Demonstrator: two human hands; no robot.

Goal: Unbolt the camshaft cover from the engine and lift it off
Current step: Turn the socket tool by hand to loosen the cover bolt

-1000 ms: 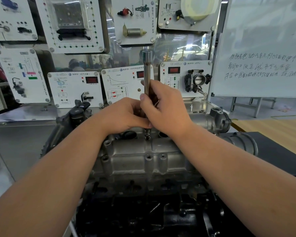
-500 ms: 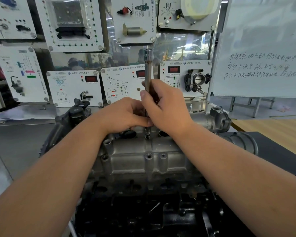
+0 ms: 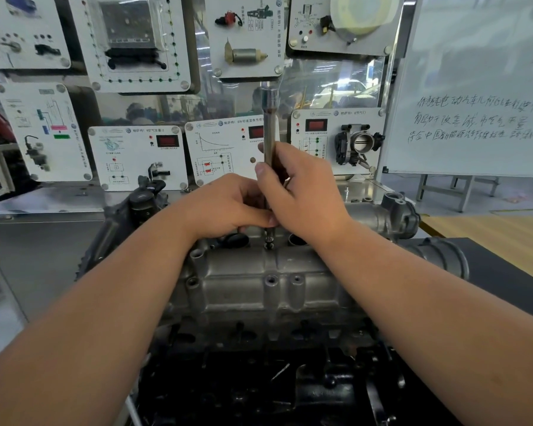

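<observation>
Cover (image 3: 259, 281) sits bolted on top of the engine (image 3: 259, 379), centre of view, grey casting over black block. Extension (image 3: 270, 142) stands upright over a bolt (image 3: 269, 241) at the cover's far edge, between two round openings. Right hand (image 3: 302, 195) grips the extension mid-shaft, fingers and thumb wrapped round it. Left hand (image 3: 228, 207) has fingers curled, fingertips pinching the shaft's lower end just above the bolt.

Risks, as judged:
- Bit seating on the bolt head cannot be confirmed; the tip is small and partly shaded. If shallow, turning could cam out and round the head.
- Long shaft held by fingers only. Any tilt off vertical would side-load the bit and let it slip.
- Open holes lie just beside the bolt. A freed bolt could drop into one if it leaves the bit.
- Several bosses along the near edge look like empty holes; remaining bolts unclear. Lifting early would strain the casting.
</observation>
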